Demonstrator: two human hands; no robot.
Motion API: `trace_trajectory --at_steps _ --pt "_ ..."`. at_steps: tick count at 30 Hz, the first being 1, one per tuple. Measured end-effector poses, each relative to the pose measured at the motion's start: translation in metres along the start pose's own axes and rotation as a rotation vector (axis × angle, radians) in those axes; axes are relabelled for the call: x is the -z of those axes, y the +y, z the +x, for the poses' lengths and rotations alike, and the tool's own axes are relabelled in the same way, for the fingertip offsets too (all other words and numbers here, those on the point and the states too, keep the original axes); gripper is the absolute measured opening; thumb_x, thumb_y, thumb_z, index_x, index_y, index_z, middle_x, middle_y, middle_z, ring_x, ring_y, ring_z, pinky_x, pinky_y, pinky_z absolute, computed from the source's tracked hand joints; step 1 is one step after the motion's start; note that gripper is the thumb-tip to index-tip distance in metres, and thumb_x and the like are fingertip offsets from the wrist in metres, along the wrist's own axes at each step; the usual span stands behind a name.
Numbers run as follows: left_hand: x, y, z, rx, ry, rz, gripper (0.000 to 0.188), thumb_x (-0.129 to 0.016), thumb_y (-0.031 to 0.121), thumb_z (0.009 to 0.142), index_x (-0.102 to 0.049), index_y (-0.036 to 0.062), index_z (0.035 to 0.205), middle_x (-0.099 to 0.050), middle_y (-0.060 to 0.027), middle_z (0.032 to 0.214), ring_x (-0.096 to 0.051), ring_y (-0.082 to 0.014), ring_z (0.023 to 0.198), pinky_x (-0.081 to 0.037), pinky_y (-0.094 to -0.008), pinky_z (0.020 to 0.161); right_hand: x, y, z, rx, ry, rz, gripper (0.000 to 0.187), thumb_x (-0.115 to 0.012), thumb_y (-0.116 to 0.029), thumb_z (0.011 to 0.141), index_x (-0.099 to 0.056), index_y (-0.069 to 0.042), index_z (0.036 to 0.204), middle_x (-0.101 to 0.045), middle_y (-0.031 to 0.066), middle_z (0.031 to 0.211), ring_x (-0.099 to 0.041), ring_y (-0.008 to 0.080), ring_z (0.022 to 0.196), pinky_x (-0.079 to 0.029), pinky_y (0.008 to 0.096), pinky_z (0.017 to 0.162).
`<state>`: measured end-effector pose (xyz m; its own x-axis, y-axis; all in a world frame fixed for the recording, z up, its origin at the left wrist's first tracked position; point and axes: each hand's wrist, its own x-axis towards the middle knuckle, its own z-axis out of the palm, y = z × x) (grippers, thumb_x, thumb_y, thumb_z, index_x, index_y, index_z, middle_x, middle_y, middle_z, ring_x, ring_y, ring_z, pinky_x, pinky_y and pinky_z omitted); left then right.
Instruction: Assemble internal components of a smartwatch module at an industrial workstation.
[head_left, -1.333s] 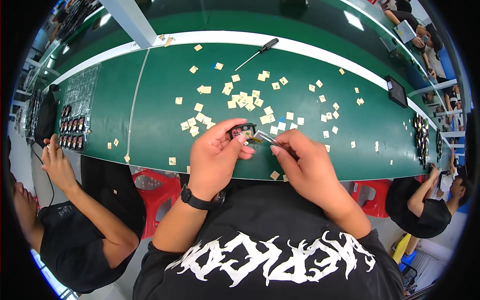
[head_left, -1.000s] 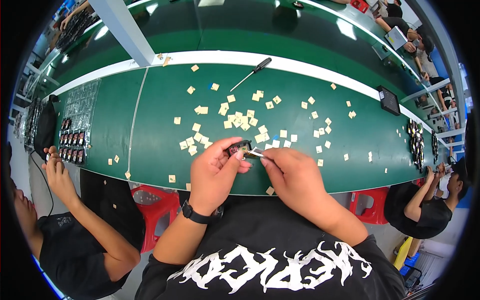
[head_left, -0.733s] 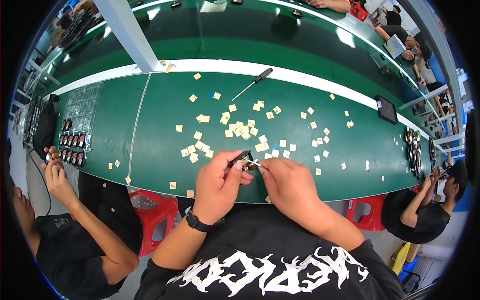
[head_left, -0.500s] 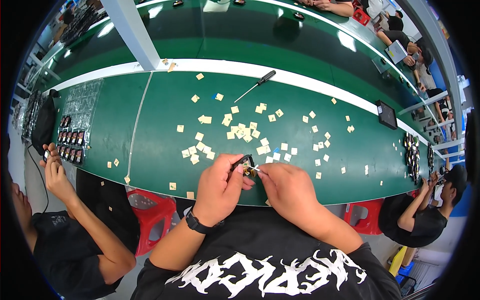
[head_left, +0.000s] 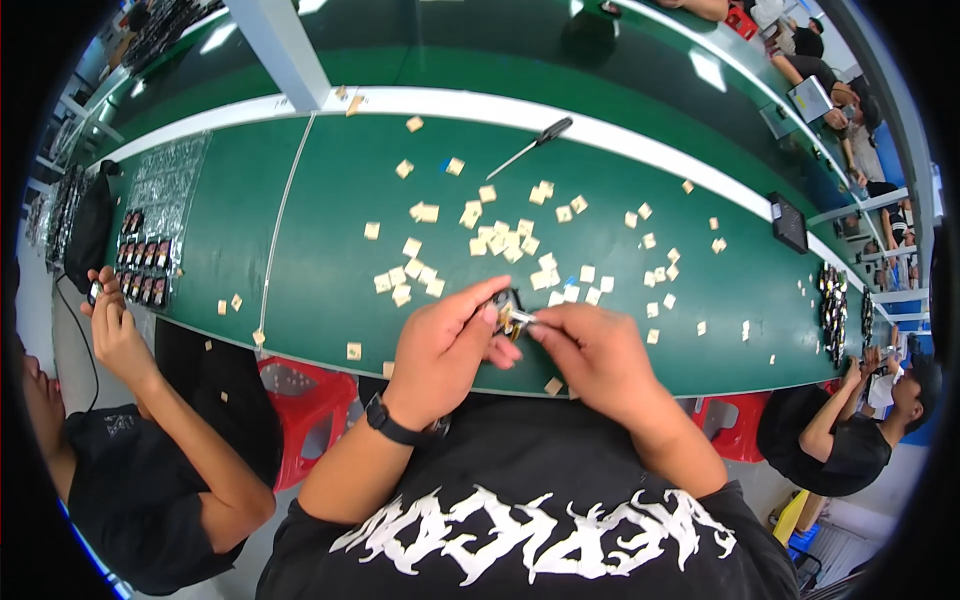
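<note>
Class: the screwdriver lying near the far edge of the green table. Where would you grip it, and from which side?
Grip the screwdriver by its thick black handle, the far right end, coming from above. It lies flat and slanted on the table, with bare surface around the handle; the thin metal shaft points near-left toward the beige chips and offers little to hold. Both hands are busy with a small part.

1. The small dark part (head_left: 508,312) pinched between the left hand (head_left: 446,352) and right hand (head_left: 588,352) is mostly covered by fingers; its kind cannot be told.
2. The tan squares (head_left: 500,240) are too small to identify.
3. The far-left trays (head_left: 150,250) show no detail.
4. Neighbouring people at left and right are cut by the rim.
</note>
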<state>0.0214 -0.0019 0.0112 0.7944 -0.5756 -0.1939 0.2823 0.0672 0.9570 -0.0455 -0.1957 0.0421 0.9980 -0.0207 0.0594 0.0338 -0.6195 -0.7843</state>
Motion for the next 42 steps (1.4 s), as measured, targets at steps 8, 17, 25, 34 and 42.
trace_trajectory --at_steps 8,17,25,34,42 --pt "-0.004 0.000 -0.002 -0.041 0.051 -0.053 0.035 -0.049 0.006 0.106 -0.055 -0.0078 0.138 -0.068 -0.0084 0.092 -0.070 -0.0117 0.075 -0.057 -0.0248 0.067 -0.002 -0.010 -0.001 -0.120 -0.007 0.026 0.012 -0.072 -0.006 0.091 -0.070 0.000 0.101 -0.070 0.0148 0.086 -0.067 0.0328 0.073 -0.053 0.0387 0.065" --pt "-0.003 -0.003 -0.006 -0.143 0.017 0.221 0.035 -0.049 0.006 0.106 -0.057 -0.0065 0.138 -0.068 -0.0105 0.097 -0.070 -0.0145 0.076 -0.057 -0.0259 0.066 -0.006 -0.014 -0.009 0.078 0.053 -0.319 0.009 -0.069 -0.003 0.089 -0.066 -0.001 0.098 -0.069 0.0166 0.082 -0.066 0.0370 0.073 -0.053 0.0443 0.065" --pt "0.001 -0.005 -0.006 -0.071 -0.007 0.003 0.034 -0.049 0.006 0.106 -0.057 -0.0063 0.137 -0.067 -0.0094 0.096 -0.069 -0.0144 0.074 -0.055 -0.0253 0.065 -0.009 -0.017 -0.010 -0.001 0.084 -0.086 0.008 -0.069 -0.004 0.090 -0.066 0.000 0.097 -0.067 0.0163 0.079 -0.066 0.0368 0.072 -0.052 0.0441 0.063" --pt "-0.008 -0.007 -0.010 -0.245 0.038 0.322 0.033 -0.049 0.005 0.105 -0.059 -0.0058 0.134 -0.070 -0.0112 0.087 -0.069 -0.0122 0.068 -0.055 -0.0275 0.063 -0.007 -0.020 -0.016 -0.036 0.022 -0.229 0.008 -0.068 -0.004 0.091 -0.065 0.000 0.097 -0.067 0.0176 0.080 -0.066 0.0377 0.074 -0.052 0.0453 0.063" --pt "-0.002 -0.004 -0.007 -0.110 0.009 0.073 0.033 -0.049 0.006 0.105 -0.059 -0.0072 0.134 -0.069 -0.0089 0.084 -0.068 -0.0116 0.069 -0.055 -0.0265 0.063 -0.011 -0.017 -0.018 -0.105 0.079 -0.018 0.010 -0.070 -0.004 0.091 -0.068 0.001 0.100 -0.069 0.0176 0.082 -0.067 0.0332 0.069 -0.051 0.0392 0.061"
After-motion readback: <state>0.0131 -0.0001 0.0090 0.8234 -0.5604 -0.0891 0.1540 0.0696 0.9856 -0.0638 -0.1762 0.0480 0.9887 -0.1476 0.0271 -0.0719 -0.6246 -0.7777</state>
